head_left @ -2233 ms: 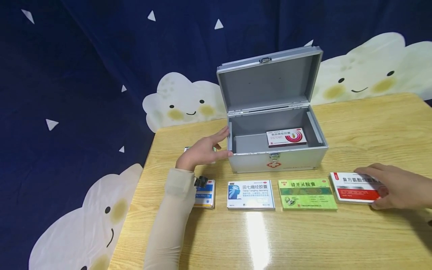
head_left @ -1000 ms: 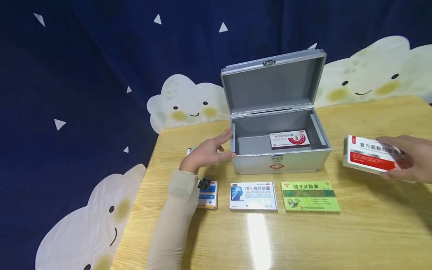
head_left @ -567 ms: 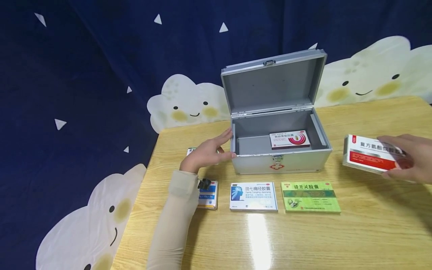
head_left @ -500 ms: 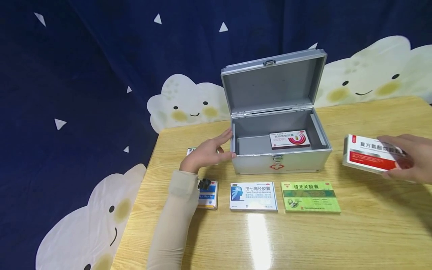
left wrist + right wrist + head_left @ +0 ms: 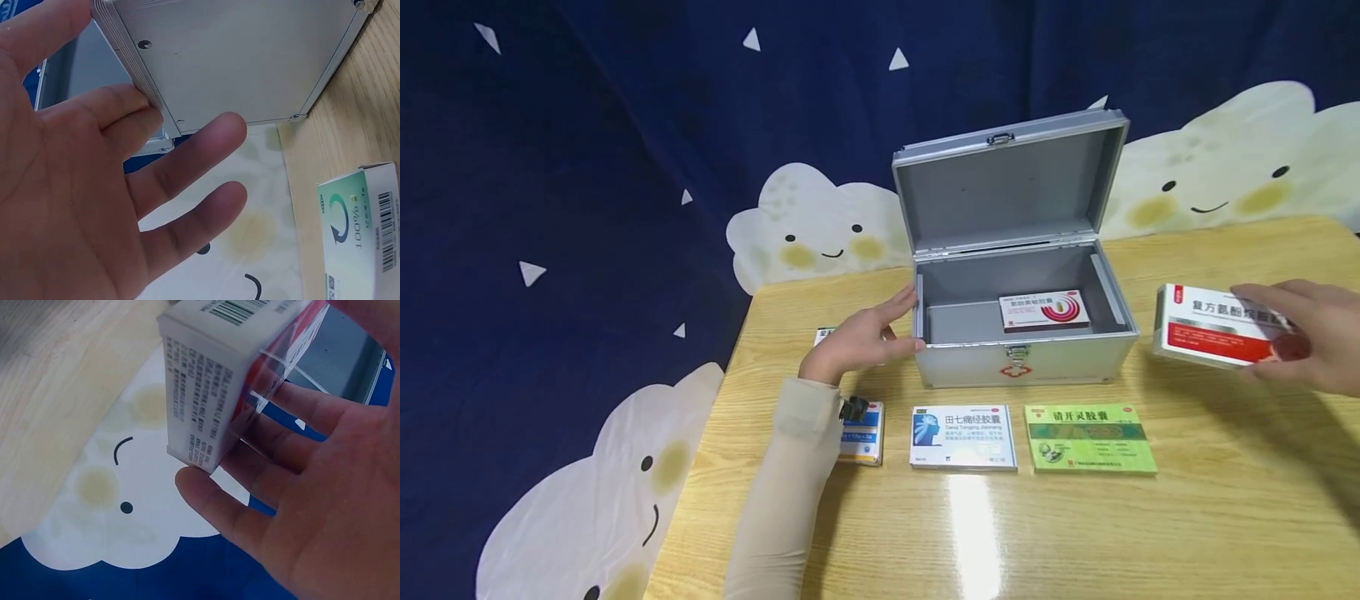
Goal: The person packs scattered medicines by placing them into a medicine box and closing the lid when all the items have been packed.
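My right hand (image 5: 1311, 333) grips a white-and-red medicine box (image 5: 1213, 329) above the table, to the right of a silver first-aid case (image 5: 962, 367). In the right wrist view the printed side of that medicine box (image 5: 194, 400) faces the camera, with fingers behind and below it. The case stands with its lid (image 5: 1007, 187) raised. A white-and-pink medicine box (image 5: 1022, 312) lies inside it, toward the right. With fingers spread, my left hand (image 5: 857, 342) touches the case's left rim; in the left wrist view its fingertips meet the edge beside the side panel (image 5: 231, 62).
Before the case lie a green medicine box (image 5: 1090, 450), a white-and-blue box (image 5: 962, 437) and a blue-and-orange box (image 5: 861, 442), partly behind the left wrist. A white-and-green box (image 5: 344, 212) lies left of the case. A dark blue cloth with clouds (image 5: 808, 221) hangs behind the table.
My right hand has lifted the white-and-red medicine box off the table from beside the green one, and lately raised it slightly further. The left hand stays on the case.
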The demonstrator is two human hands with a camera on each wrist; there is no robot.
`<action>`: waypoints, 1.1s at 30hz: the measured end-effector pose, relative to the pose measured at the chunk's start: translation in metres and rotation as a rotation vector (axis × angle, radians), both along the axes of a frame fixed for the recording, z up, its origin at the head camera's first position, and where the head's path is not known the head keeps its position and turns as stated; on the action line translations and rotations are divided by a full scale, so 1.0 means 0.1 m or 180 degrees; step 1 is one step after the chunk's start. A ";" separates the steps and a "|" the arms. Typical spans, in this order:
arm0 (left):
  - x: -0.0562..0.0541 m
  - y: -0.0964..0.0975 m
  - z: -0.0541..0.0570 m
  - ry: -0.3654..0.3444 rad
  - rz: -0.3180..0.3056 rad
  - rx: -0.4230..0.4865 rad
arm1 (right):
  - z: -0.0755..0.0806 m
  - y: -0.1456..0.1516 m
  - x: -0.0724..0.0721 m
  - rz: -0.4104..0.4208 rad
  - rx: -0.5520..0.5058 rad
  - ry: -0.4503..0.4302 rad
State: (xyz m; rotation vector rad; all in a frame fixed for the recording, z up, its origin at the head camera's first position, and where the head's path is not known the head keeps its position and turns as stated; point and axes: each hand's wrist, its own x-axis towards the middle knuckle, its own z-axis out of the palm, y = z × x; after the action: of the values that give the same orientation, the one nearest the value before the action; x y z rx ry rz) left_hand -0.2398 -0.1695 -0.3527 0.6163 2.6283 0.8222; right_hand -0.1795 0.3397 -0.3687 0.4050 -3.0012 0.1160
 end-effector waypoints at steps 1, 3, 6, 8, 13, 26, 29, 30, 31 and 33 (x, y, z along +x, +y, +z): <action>0.00 0.00 0.00 0.0003 0.0005 -0.0009 | 0.00 0.00 0.00 -0.0008 -0.0003 -0.0005; 0.00 0.00 0.01 0.0012 0.0022 -0.0025 | 0.01 -0.01 0.00 -0.0035 -0.0003 -0.0019; 0.00 0.01 0.01 0.0035 0.0029 -0.0040 | 0.03 -0.03 0.00 -0.0021 -0.0015 0.0022; 0.00 0.01 0.00 0.0042 0.0018 -0.0028 | 0.06 -0.04 0.00 -0.0025 -0.0018 0.0022; 0.00 0.01 -0.02 0.0057 0.0004 -0.0025 | 0.10 -0.07 0.00 -0.0039 -0.0012 0.0045; 0.00 0.01 -0.04 0.0021 0.0034 -0.0009 | 0.19 -0.11 -0.05 0.0011 0.0036 -0.0006; 0.00 0.01 -0.03 0.0022 0.0029 0.0005 | 0.26 -0.14 -0.07 -0.0034 0.0053 -0.0045; 0.00 0.01 -0.03 0.0029 0.0029 0.0008 | 0.27 -0.15 -0.08 -0.0059 0.0065 -0.0060; 0.00 0.01 -0.03 0.0033 0.0027 0.0018 | 0.29 -0.16 -0.09 -0.0091 0.0083 -0.0091; 0.00 0.01 -0.03 0.0043 0.0019 0.0039 | 0.30 -0.18 -0.10 -0.0132 0.0116 -0.0102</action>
State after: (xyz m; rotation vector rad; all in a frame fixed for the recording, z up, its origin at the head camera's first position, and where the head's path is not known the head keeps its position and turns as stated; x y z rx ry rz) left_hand -0.2403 -0.1684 -0.3559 0.6197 2.6401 0.8394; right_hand -0.1898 0.3216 -0.3384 0.3477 -3.0450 0.0651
